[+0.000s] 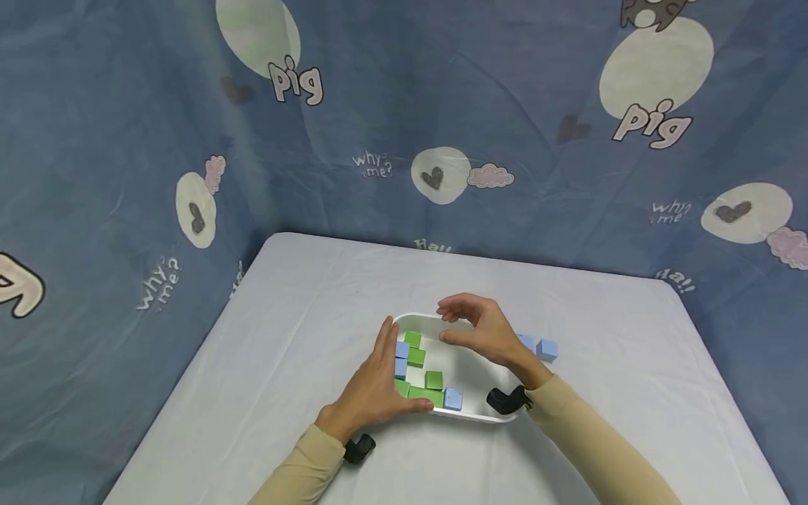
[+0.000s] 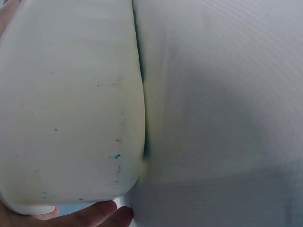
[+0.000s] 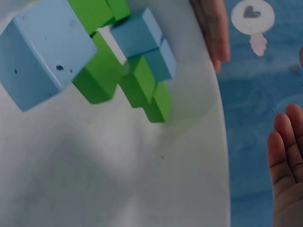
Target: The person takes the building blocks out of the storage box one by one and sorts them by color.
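A white plastic tray [image 1: 470, 368] rests on the cloth-covered table. My left hand [image 1: 375, 384] grips its left end, with the thumb along the front rim and the fingers along the far left side. Inside the tray's left part are several green blocks [image 1: 433, 380] and several blue blocks [image 1: 452, 398]; some are partly hidden by that hand. Over the tray's right half hovers my right hand [image 1: 485, 328], its fingers loosely curved and nothing between them. In the left wrist view, the tray's outer wall [image 2: 71, 104] fills the left side, with fingertips [image 2: 97, 213] below it.
Right of the tray, a blue block [image 1: 547, 350] lies on the white tablecloth [image 1: 631, 393]. Another blue block [image 1: 525, 341] beside it is partly covered by the right wrist. A blue patterned curtain [image 1: 379, 105] hangs behind the table and on its left.
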The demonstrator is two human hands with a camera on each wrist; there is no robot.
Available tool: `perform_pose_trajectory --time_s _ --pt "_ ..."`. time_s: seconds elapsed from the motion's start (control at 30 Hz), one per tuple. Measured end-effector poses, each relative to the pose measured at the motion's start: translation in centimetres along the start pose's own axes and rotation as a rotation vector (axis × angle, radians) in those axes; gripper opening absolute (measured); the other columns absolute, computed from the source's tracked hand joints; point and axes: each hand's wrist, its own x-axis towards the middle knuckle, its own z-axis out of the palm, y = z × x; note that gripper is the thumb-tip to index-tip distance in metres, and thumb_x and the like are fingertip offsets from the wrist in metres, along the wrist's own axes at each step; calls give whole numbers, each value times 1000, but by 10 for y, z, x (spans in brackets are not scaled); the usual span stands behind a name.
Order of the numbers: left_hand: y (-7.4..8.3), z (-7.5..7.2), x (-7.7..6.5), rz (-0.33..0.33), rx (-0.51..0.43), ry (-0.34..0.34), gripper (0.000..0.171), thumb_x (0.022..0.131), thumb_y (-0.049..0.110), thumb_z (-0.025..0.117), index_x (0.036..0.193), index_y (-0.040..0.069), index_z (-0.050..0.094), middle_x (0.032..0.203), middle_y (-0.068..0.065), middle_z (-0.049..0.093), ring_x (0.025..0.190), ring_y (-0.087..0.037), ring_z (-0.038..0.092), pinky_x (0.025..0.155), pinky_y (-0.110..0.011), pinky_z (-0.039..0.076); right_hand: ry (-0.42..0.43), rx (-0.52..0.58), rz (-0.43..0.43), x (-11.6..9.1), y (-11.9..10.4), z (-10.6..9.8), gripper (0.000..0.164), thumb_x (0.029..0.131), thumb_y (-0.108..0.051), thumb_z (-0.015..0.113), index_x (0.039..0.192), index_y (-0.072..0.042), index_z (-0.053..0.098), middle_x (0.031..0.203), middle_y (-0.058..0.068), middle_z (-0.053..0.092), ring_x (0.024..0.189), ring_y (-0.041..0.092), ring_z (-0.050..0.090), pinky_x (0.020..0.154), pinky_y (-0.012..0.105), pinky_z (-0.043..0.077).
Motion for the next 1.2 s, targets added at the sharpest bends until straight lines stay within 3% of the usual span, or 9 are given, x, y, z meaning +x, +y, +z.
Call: perform_pose_trajectory --time_s 0.2,0.57,0.9,1.2 --pt "0 0 -1 0 -14 0 146 64 66 89 164 5 1 171 -7 -7 132 -31 49 105 -48 45 -77 18 40 9 10 15 43 81 3 83 121 2 68 111 26 68 101 48 63 95 55 50" --pt "-1 -1 -3 28 -1 -1 146 66 69 86 163 4 -1 171 -10 -6 140 -33 42 107 -50 43 -212 71 83 15 13 35 47 81 14 74 127 15 60 120 34 65 113 51 61 102 58 45" --pt "-2 -1 -2 40 -4 6 146 66 68 87 164 7 -2 171 -9 -7 141 -36 40 107 -52 43 -319 -42 46 22 37 50 53 84 3 80 134 -6 65 130 5 67 121 22 63 106 40 45" --pt "-3 -2 -2 52 3 19 148 64 69 87 164 6 -4 170 -2 -12 142 -36 40 106 -51 44 -360 -149 29 27 42 59 55 81 4 80 133 -9 66 129 -4 66 119 13 61 107 35 43"
